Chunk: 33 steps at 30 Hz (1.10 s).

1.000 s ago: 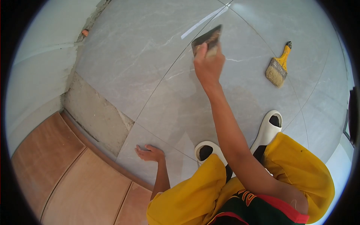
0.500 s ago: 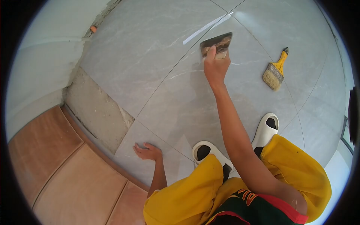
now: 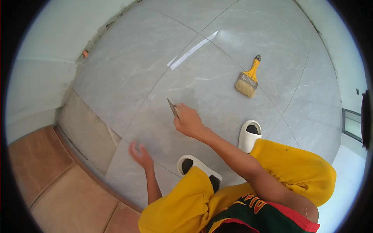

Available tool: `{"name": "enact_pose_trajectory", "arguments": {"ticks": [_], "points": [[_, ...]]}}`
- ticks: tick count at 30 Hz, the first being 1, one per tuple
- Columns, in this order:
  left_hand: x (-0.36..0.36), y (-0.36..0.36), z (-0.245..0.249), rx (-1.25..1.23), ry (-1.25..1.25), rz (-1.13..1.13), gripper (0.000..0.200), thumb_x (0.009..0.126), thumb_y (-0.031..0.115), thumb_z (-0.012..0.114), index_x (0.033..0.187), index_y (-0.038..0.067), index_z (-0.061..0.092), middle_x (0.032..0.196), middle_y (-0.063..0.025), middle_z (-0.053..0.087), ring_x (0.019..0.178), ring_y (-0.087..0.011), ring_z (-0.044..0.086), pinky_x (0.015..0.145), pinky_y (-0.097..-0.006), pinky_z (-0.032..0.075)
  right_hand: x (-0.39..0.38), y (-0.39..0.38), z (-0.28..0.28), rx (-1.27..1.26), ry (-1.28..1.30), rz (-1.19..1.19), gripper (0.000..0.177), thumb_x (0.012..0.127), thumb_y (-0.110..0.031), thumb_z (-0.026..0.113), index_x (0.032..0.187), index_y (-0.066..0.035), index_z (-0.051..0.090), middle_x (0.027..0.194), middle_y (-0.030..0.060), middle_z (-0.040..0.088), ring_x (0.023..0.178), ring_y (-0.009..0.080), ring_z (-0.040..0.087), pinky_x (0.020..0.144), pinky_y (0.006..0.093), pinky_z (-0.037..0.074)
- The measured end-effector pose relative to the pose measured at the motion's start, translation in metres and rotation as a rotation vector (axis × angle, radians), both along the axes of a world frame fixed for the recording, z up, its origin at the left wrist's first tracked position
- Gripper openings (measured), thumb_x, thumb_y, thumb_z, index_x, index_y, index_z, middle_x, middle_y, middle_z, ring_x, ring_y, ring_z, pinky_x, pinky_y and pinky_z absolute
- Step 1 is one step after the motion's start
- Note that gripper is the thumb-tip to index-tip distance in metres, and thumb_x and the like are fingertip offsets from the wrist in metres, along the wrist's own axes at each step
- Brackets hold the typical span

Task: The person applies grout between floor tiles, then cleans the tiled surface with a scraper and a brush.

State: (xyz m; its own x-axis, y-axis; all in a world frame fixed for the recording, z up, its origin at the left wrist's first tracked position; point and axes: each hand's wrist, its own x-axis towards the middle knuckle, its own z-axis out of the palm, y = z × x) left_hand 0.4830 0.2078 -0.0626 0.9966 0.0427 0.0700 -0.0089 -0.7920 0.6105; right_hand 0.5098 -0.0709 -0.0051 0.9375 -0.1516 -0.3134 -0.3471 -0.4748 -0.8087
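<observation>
The right hand (image 3: 189,121) pinches the blade (image 3: 172,107) (nearly edge-on); the left hand (image 3: 141,156) is loosely spread. Beyond them, tiles (image 3: 124,66) lie laid; left of the left hand, a patch (image 3: 86,128) is untiled.

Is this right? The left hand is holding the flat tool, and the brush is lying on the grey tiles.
Not quite. The head view shows the flat tool in the right hand, not the left hand. The brush is lying on the grey tiles.
</observation>
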Motion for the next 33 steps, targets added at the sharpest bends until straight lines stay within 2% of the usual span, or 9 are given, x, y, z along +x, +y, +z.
{"name": "enact_pose_trajectory", "arguments": {"ticks": [6, 8, 9, 12, 15, 20, 24, 26, 33], "points": [[0.019, -0.103, 0.057, -1.110, 0.698, -0.041, 0.047, 0.092, 0.026, 0.051, 0.129, -0.001, 0.047, 0.121, -0.0107, 0.056, 0.111, -0.0194, 0.053, 0.097, -0.0343, 0.040, -0.018, -0.054, 0.052, 0.201, 0.097, 0.613, 0.086, 0.077, -0.041, 0.071, 0.140, 0.003, 0.032, 0.150, 0.0262, 0.021, 0.143, 0.0368, 0.011, 0.114, 0.0389, 0.019], [0.015, -0.072, 0.053, -0.905, 0.586, 0.024, 0.047, 0.091, 0.023, 0.051, 0.131, -0.001, 0.045, 0.118, -0.0097, 0.057, 0.107, -0.0172, 0.055, 0.091, -0.0295, 0.043, -0.007, -0.132, 0.038, -0.167, 0.265, -0.298, 0.083, 0.076, -0.048, 0.070, 0.133, 0.004, 0.040, 0.137, 0.0246, 0.042, 0.128, 0.0383, 0.040, 0.100, 0.0459, 0.039], [0.011, -0.050, 0.052, -0.791, 0.567, 0.052, 0.048, 0.091, 0.022, 0.051, 0.133, -0.001, 0.044, 0.119, -0.0104, 0.057, 0.108, -0.0177, 0.055, 0.092, -0.0290, 0.043, -0.020, -0.189, -0.013, -0.763, 0.101, -0.521, 0.084, 0.075, -0.050, 0.071, 0.128, 0.008, 0.042, 0.125, 0.0231, 0.051, 0.117, 0.0378, 0.050, 0.090, 0.0471, 0.045], [-0.013, 0.011, 0.035, -0.702, 0.469, 0.181, 0.051, 0.091, 0.015, 0.050, 0.138, -0.002, 0.038, 0.126, -0.0124, 0.054, 0.114, -0.0209, 0.052, 0.097, -0.0309, 0.040, -0.057, -0.290, -0.067, -0.765, 0.500, -0.762, 0.089, 0.070, -0.052, 0.076, 0.125, 0.011, 0.045, 0.123, 0.0234, 0.055, 0.107, 0.0323, 0.058, 0.084, 0.0415, 0.049], [-0.034, 0.031, 0.034, -0.555, 0.446, 0.235, 0.052, 0.092, 0.010, 0.050, 0.139, -0.003, 0.035, 0.131, -0.0138, 0.051, 0.118, -0.0236, 0.050, 0.100, -0.0330, 0.038, -0.053, -0.287, -0.044, 0.027, 0.430, -0.619, 0.079, 0.069, -0.051, 0.078, 0.117, 0.007, 0.055, 0.106, 0.0197, 0.066, 0.094, 0.0313, 0.064, 0.077, 0.0410, 0.049], [-0.045, 0.023, 0.079, -0.246, 0.432, 0.006, 0.048, 0.089, 0.003, 0.049, 0.136, -0.001, 0.039, 0.133, -0.0180, 0.047, 0.121, -0.0316, 0.048, 0.104, -0.0374, 0.035, 0.007, -0.321, -0.034, -0.639, -0.443, -0.589, 0.041, 0.079, -0.044, 0.071, 0.090, -0.005, 0.067, 0.079, 0.0153, 0.069, 0.073, 0.0313, 0.067, 0.065, 0.0409, 0.049], [-0.046, -0.013, 0.098, 0.351, 0.259, -0.384, 0.048, 0.080, 0.001, 0.055, 0.128, 0.005, 0.050, 0.126, -0.0156, 0.050, 0.117, -0.0329, 0.048, 0.100, -0.0430, 0.037, 0.057, -0.344, -0.055, -0.998, -0.262, -0.680, 0.041, 0.083, -0.044, 0.066, 0.091, -0.004, 0.065, 0.076, 0.0157, 0.067, 0.071, 0.0355, 0.065, 0.065, 0.0437, 0.049], [-0.051, -0.040, 0.086, 0.383, 0.234, -0.518, 0.046, 0.077, 0.004, 0.058, 0.122, 0.008, 0.055, 0.121, -0.0126, 0.052, 0.113, -0.0304, 0.049, 0.097, -0.0442, 0.037, 0.070, -0.266, -0.089, -1.025, -0.311, -0.766, 0.024, 0.082, -0.029, 0.064, 0.087, -0.006, 0.061, 0.075, 0.0111, 0.060, 0.071, 0.0296, 0.061, 0.061, 0.0426, 0.046], [-0.021, -0.098, 0.025, 0.376, -0.082, -0.940, 0.034, 0.079, 0.012, 0.057, 0.112, 0.013, 0.060, 0.112, -0.0081, 0.054, 0.104, -0.0251, 0.052, 0.095, -0.0475, 0.036, 0.041, 0.020, -0.019, -0.030, -0.314, 0.111, 0.024, 0.083, -0.025, 0.065, 0.095, -0.004, 0.064, 0.091, 0.0172, 0.064, 0.078, 0.0351, 0.062, 0.065, 0.0432, 0.048]]}}
